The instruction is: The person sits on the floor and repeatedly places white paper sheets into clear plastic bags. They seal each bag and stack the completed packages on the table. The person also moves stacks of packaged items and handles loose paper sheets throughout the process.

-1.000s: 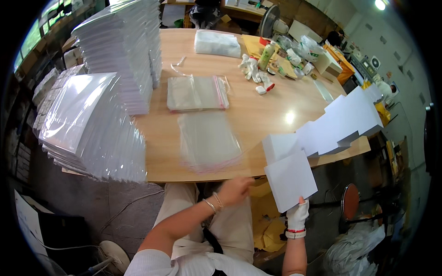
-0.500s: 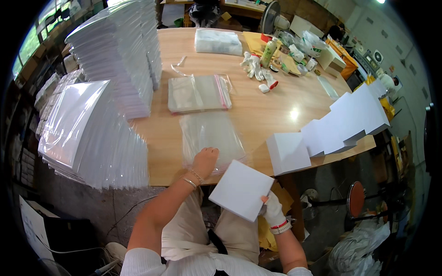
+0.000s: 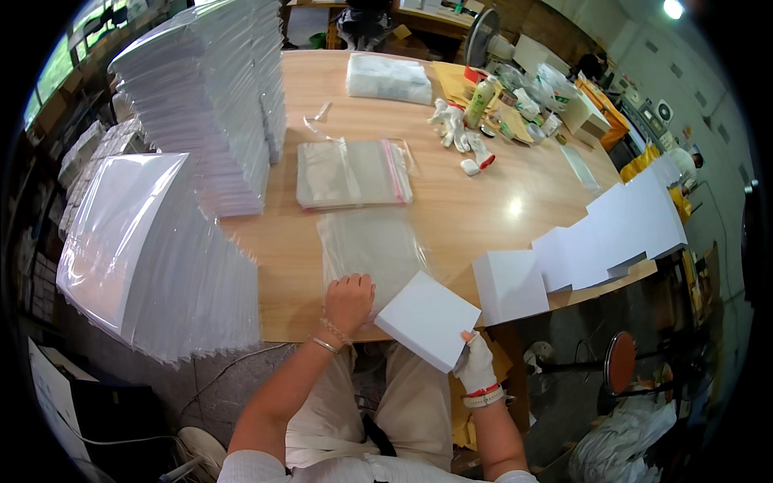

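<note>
One square white block tilts between the hands, just right of the left hand and partly past the desk's near edge. The gloved right hand grasps it by one corner, thumb on top. The bare left hand, fingers curled, rests over the clear plastic bags; whether it pinches one, I cannot tell.

Held at one corner, the block could tip and drop toward the trousers; if it is loose sheets, they could fan apart. The bags look slick, so a drag of the left hand might skid several together. A wide swing rightward could knock the upright white block stack beyond the right hand, and a leftward elbow could topple the leaning film-wrapped stack.

The near edge runs under the left wrist, leaving little support there. The broadest room for moving lies beyond the right hand, between the bags and the stepped white stacks.
</note>
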The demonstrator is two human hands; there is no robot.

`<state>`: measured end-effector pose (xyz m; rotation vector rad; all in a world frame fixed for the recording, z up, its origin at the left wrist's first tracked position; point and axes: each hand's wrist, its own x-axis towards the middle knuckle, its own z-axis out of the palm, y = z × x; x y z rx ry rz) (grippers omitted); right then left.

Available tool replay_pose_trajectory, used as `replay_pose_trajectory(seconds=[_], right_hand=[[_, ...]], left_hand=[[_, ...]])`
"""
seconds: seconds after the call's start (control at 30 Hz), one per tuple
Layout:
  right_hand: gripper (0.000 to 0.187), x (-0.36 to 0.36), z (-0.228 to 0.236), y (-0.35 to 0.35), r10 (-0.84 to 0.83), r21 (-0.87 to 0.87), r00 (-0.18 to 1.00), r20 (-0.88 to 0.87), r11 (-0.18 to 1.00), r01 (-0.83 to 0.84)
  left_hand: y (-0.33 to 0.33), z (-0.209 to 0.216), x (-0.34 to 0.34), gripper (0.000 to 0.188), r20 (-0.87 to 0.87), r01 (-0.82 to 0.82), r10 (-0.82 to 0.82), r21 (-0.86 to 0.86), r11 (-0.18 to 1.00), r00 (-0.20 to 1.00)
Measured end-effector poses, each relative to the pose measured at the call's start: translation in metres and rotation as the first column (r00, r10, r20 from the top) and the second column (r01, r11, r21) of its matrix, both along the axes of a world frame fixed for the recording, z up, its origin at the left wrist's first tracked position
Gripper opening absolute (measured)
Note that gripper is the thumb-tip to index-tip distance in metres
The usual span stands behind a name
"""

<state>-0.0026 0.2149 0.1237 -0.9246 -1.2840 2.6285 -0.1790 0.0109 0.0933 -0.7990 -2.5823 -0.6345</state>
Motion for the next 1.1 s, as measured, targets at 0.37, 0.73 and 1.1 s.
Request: replay_pose_trajectory(seconds=[0.37,0.73,1.1], right_hand=[[0.032,-0.002,-0.005,-0.013,-0.126,-0.072,0.992,0.012,0.989,0.126],[0.017,0.042,-0.002,-0.053,-0.242,-0.113,0.970,0.013,0.964,0.242],[0.016,0.088,0.002,-0.081,-0.323,-0.320,0.939,0.116,0.883,0.344]], left_hand=[[-0.001,0.021,0.004,0.030,0.788,-0.290,-0.577,0.615,0.733,0.214],[0.003,0.006,0.096,0.020,0.572,-0.069,-0.413,0.639,0.766,0.709],[0.013,-0.022,0.152,0.020,0.425,-0.123,-0.550,0.857,0.500,0.719]])
